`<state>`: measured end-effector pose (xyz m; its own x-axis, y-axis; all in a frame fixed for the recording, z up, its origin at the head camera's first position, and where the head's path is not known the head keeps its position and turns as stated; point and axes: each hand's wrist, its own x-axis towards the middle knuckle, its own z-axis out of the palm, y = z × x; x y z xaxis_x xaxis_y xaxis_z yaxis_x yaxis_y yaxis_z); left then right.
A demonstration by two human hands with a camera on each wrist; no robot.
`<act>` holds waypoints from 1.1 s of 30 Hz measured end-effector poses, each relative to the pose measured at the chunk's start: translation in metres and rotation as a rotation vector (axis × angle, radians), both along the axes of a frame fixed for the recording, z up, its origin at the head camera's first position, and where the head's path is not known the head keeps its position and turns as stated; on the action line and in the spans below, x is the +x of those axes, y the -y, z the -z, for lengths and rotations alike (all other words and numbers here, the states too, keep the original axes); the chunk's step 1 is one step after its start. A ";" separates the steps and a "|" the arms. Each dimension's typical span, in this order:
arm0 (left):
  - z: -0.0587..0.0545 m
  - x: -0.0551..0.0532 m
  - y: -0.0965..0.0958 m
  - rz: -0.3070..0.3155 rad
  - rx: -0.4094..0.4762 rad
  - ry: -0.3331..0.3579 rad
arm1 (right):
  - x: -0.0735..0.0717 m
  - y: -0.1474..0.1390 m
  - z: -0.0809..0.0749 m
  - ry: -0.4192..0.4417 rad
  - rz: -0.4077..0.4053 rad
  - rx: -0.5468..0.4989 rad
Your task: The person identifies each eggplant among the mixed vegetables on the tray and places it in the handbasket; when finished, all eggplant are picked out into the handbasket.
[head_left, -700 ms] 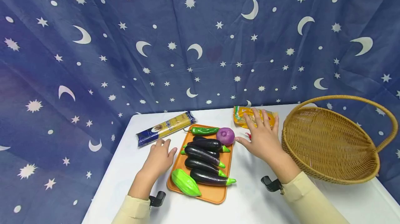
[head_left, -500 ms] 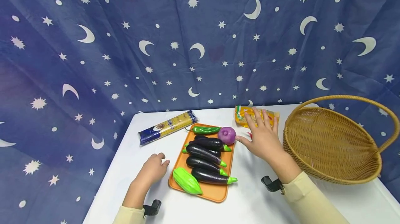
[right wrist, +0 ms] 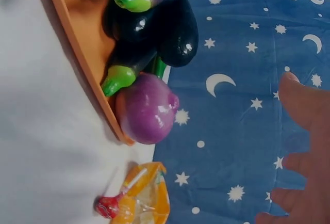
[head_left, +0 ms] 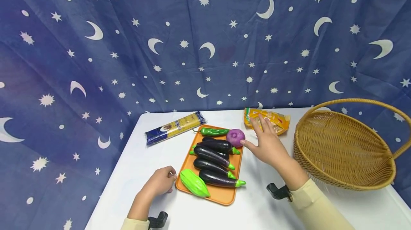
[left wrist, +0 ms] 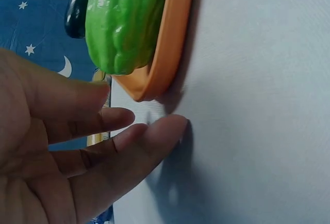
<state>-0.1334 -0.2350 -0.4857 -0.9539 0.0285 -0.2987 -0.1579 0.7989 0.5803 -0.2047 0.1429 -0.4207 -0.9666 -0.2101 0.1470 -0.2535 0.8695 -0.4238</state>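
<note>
My left hand is at the lower left corner of an orange tray, fingers loosely bent. In the left wrist view, thumb and fingers stand apart just short of the tray's corner, with nothing between them. A bright green ridged gourd lies at that end of the tray. Several dark eggplants are piled across the middle. At the far end are a green chili pepper and a purple onion. My right hand is spread open beside the onion, its thumb overlapping it in the head view.
A yellow snack bag lies behind my right hand, with a red lollipop by it. The blue and gold pasta packet lies at the back left. A wicker basket with a tall handle stands right.
My left hand has drawn back from beside the pasta packet, down to the tray's lower left corner, its fingers bending more. The right hand stays nearly in place as the view shifts slightly.
</note>
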 end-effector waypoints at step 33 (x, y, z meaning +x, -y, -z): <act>0.017 0.001 -0.002 0.002 0.145 -0.008 | 0.014 0.020 0.034 0.125 -0.036 -0.214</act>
<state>-0.1320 -0.2325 -0.5026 -0.9562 0.0724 -0.2837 -0.1515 0.7068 0.6910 -0.1903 0.1228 -0.4548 -0.9725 -0.2217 0.0716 -0.2167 0.7481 -0.6272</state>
